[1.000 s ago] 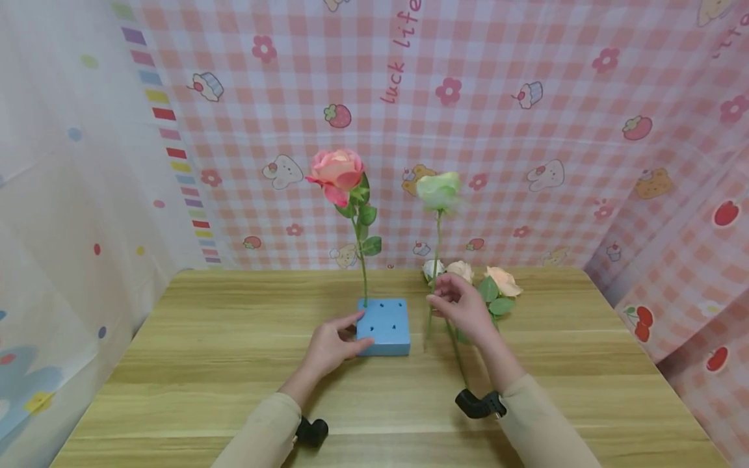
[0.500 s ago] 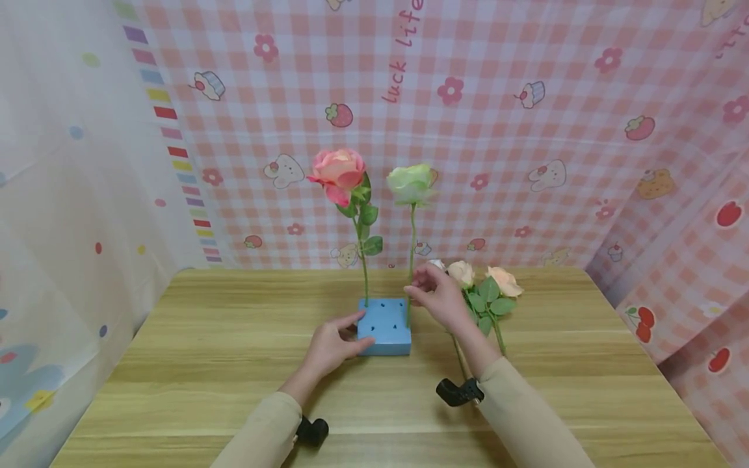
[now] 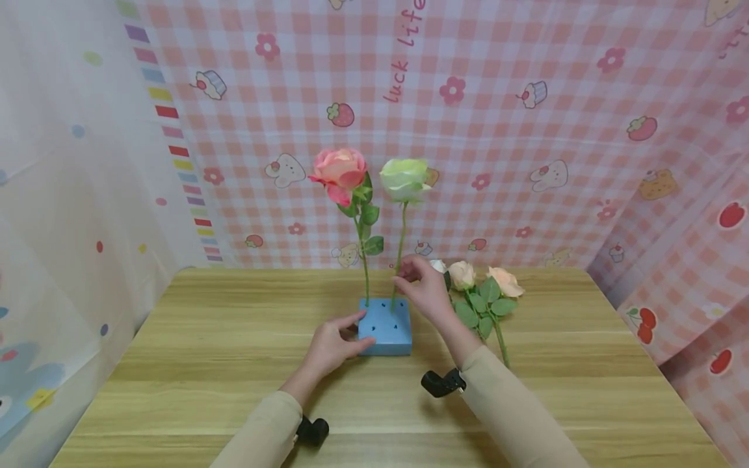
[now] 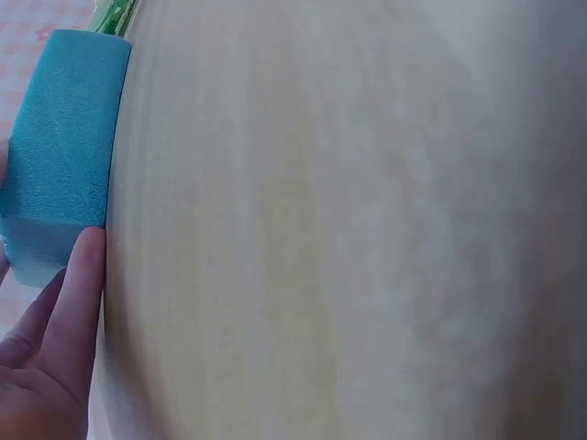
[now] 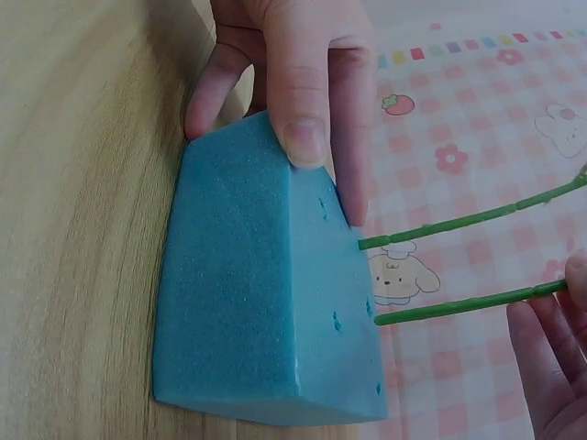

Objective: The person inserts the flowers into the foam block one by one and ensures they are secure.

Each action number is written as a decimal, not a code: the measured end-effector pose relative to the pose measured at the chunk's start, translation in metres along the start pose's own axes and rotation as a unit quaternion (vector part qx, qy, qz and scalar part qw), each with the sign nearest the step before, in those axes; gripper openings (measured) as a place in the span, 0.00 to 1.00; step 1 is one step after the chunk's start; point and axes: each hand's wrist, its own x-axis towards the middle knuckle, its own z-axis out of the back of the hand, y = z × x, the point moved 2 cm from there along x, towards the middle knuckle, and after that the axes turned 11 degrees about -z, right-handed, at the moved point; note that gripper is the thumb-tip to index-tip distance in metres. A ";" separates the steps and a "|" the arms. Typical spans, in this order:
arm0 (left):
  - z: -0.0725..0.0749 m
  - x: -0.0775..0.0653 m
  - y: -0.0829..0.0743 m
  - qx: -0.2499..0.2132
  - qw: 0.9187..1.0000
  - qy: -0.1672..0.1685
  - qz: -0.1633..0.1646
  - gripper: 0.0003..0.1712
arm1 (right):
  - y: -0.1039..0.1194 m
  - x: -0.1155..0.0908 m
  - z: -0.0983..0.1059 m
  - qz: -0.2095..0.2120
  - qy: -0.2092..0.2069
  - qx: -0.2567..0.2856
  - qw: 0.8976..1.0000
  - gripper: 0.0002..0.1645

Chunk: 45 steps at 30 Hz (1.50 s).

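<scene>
Right hand (image 3: 426, 290) pinches the pale green rose (image 3: 404, 181), stem (image 3: 402, 234) nearly upright, bottom end down at the blue block (image 3: 383, 331); can't tell if it's in. Left hand (image 3: 329, 346) grips the block's left side.

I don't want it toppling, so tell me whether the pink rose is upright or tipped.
Upright: the pink rose stands with its stem rising from the top of the blue block, bloom high above.

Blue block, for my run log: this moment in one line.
left hand: grips blue block; right hand: pinches pale rose by stem, insertion unclear; pink rose: upright in block; loose roses: tabletop
</scene>
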 end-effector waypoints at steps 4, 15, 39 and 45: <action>0.000 0.000 0.001 -0.005 1.000 0.001 -0.002 0.34 | 0.000 0.002 -0.003 0.016 0.003 -0.006 1.000 0.11; 0.001 0.000 0.000 -0.002 1.000 0.002 -0.010 0.33 | 0.000 0.008 -0.010 0.027 0.009 -0.013 1.000 0.11; 0.001 0.000 0.001 0.008 1.000 0.002 -0.013 0.33 | -0.005 0.007 -0.019 0.046 0.030 -0.072 0.996 0.13; 0.000 -0.001 0.000 0.005 1.000 0.002 -0.010 0.34 | -0.011 0.004 -0.022 0.038 0.036 -0.077 0.996 0.12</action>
